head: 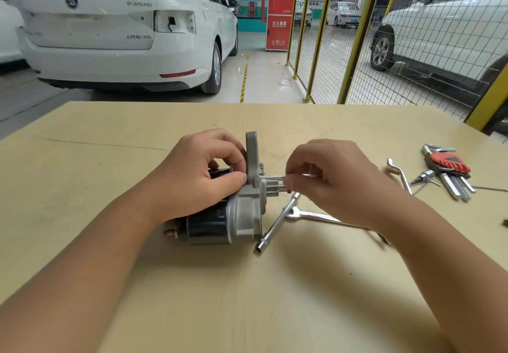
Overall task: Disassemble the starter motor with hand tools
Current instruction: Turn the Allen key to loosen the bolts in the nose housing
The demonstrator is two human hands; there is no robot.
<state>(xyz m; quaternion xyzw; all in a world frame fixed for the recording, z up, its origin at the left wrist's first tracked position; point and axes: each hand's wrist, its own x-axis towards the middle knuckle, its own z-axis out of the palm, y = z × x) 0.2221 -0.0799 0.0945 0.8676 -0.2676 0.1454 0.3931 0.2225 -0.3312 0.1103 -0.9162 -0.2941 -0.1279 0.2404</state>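
The starter motor [233, 212] lies on its side on the tan table [82, 160], between the two hands and partly under the left one. The left hand [198, 174] curls over the black upper cylinder of the motor, thumb tip pressed against the grey mounting flange [253, 157], which stands upright just right of those fingers. The right hand [330, 176] comes in from the other side; its thumb and forefinger pinch the end of the pinion gear [275, 182] that sticks out of the flange toward it. The terminal stud [169, 233] points away under the left wrist.

Directly below the right hand's fingers a T-handle socket wrench [277, 220] leans across a ratchet wrench [310, 215], whose handle runs under the right wrist. Beyond the right hand lie an offset wrench [398, 172], a small socket bit [422, 178] and a red-holdered hex key set [450, 171].
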